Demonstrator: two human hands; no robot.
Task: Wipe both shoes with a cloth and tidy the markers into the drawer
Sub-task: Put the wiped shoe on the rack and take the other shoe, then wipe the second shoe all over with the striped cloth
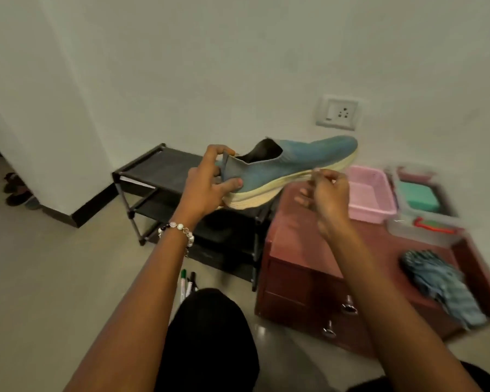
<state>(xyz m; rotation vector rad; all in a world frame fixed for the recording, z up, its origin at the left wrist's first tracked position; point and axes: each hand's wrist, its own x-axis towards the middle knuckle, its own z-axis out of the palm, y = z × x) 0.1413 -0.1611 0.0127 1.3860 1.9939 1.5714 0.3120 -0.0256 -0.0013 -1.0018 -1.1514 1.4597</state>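
A blue knit shoe [300, 161] with a pale yellow sole is held in the air above the black shoe rack [164, 165], toe pointing right. My left hand [210, 185] grips its heel, thumb on the side and a finger on the heel tab. My right hand [327, 193] is blurred, with curled fingers whose tips pinch the edge of the sole at mid-length. A blue checked cloth [441, 284] lies crumpled on the dark red drawer cabinet [294, 250], away from both hands. Two or three markers [188, 284] lie on the floor by my knee.
On the cabinet top stand a pink basket [371, 193], a clear box holding something green [419, 193] and a clear box holding a red item [430, 226]. The cabinet's drawer fronts have metal knobs [348, 306]. Other footwear [17, 190] sits by the wall corner at left.
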